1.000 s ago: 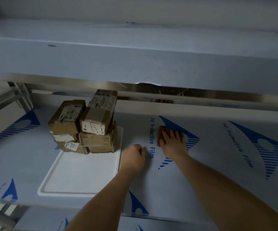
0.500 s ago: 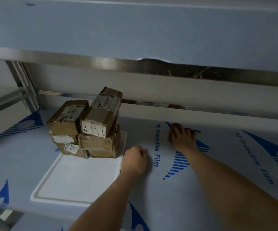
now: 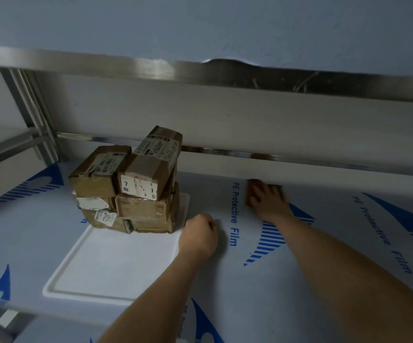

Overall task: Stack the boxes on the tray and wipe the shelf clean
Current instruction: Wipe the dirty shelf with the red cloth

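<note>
Several brown cardboard boxes (image 3: 131, 184) stand stacked in two layers at the far end of a white tray (image 3: 106, 266) on the shelf (image 3: 324, 243), which is covered in blue-printed protective film. My left hand (image 3: 199, 235) rests on the shelf as a fist at the tray's right edge, holding nothing. My right hand (image 3: 268, 200) lies flat with spread fingers on an orange-brown cloth (image 3: 251, 188), pressing it on the shelf by the back rail. Most of the cloth is hidden under the hand.
A steel back rail (image 3: 225, 152) runs along the shelf's rear edge. The upper shelf's steel front lip (image 3: 151, 68) hangs overhead. A metal upright (image 3: 32, 115) stands at the back left. The shelf's front edge runs along the bottom left.
My right hand has slid the cloth away from me and to the right, up to the back rail. My left fist stayed beside the tray. The camera dipped lower under the upper shelf.
</note>
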